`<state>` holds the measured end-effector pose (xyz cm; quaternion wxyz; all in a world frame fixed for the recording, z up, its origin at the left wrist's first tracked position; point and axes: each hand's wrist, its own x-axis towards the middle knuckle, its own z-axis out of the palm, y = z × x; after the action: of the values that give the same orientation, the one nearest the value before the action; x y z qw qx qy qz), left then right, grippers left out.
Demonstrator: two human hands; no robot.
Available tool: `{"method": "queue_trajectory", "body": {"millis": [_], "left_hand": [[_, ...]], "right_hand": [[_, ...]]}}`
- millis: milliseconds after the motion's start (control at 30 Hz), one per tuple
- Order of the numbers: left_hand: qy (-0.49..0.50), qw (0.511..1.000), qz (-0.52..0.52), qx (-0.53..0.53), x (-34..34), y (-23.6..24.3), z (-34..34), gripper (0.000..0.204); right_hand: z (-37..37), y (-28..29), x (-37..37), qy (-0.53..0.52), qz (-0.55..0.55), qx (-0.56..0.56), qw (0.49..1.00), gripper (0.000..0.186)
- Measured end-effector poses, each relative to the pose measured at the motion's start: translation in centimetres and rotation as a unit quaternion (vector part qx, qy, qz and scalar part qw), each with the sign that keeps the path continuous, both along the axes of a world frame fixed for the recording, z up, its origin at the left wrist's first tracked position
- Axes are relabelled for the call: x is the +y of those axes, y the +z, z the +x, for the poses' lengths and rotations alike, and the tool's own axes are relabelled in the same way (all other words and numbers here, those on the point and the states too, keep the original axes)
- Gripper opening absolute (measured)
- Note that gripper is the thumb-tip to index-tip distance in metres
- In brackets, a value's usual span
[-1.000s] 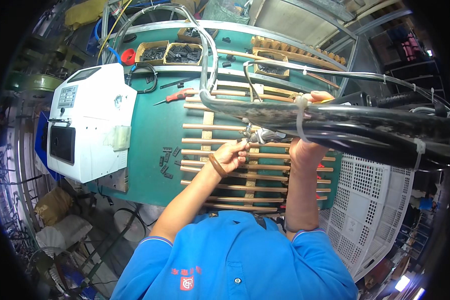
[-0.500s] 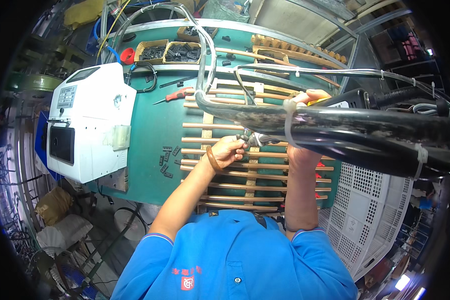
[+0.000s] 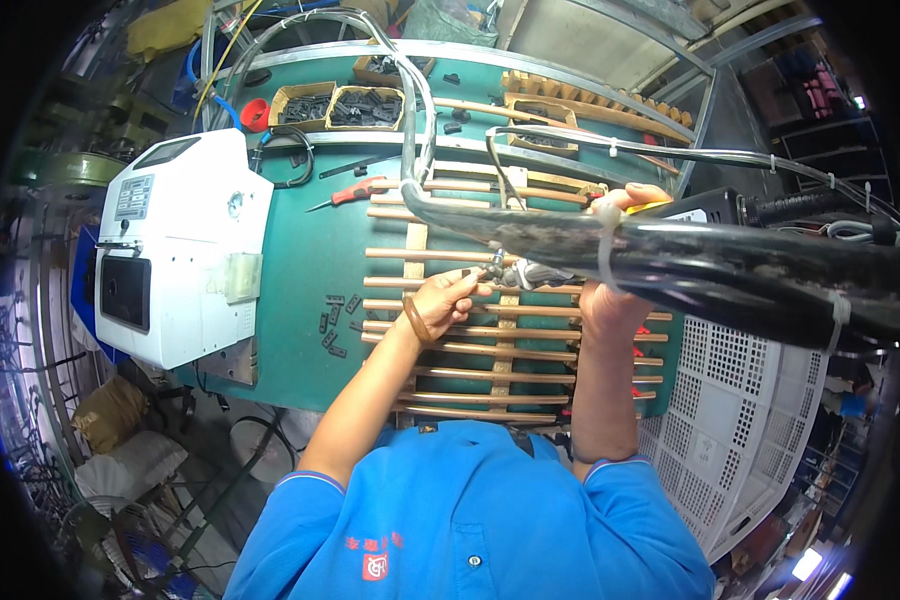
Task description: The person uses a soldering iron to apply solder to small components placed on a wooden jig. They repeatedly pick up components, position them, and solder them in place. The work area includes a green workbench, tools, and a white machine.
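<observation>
My left hand (image 3: 446, 300), with a brown bangle on its wrist, is closed in a pinch at a small piece I cannot make out, just left of a metal fitting (image 3: 497, 262) under the black hose bundle (image 3: 740, 280). My right hand (image 3: 610, 310) grips a yellow-and-black tool (image 3: 698, 214); the bundle hides most of its fingers and part of the tool. Copper tubes (image 3: 440, 373) lie in a row across wooden strips (image 3: 415, 240) beneath both hands.
A white machine (image 3: 180, 300) stands left, beside small black parts (image 3: 332, 320) and a red-handled screwdriver (image 3: 360, 192). Cardboard boxes (image 3: 303, 121) of black parts and a red cup (image 3: 254, 115) are at the back. A white plastic crate (image 3: 730, 420) sits right of the green table (image 3: 270, 390).
My left hand has shifted a little left from the fitting over the last second. The hose bundle and tool dipped left, then moved back right.
</observation>
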<state>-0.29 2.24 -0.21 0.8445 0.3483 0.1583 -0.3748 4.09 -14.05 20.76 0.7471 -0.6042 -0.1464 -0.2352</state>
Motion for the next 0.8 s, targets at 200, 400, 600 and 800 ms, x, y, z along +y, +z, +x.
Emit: {"method": "queue_trajectory", "body": {"millis": [200,400,600,800], "left_hand": [[-0.034,0.918,0.348,-0.187,1.2,2.9,0.0,0.027],[0.05,0.761,0.453,-0.463,-0.1,1.7,1.5,0.02],[-0.039,0.584,0.603,-0.542,-1.9,2.3,4.2,0.023],[-0.021,0.837,0.392,-0.382,-1.8,1.4,5.4,0.019]], "right_hand": [[0.1,0.6,-0.8,-0.077,0.036,0.035,0.996,0.036],[0.1,-0.2,-1.2,-0.139,0.059,0.057,0.987,0.034],[0.5,1.3,-0.1,0.09,0.268,0.105,0.954,0.03],[1.8,-0.6,-2.1,-0.015,0.19,0.099,0.977,0.025]]}}
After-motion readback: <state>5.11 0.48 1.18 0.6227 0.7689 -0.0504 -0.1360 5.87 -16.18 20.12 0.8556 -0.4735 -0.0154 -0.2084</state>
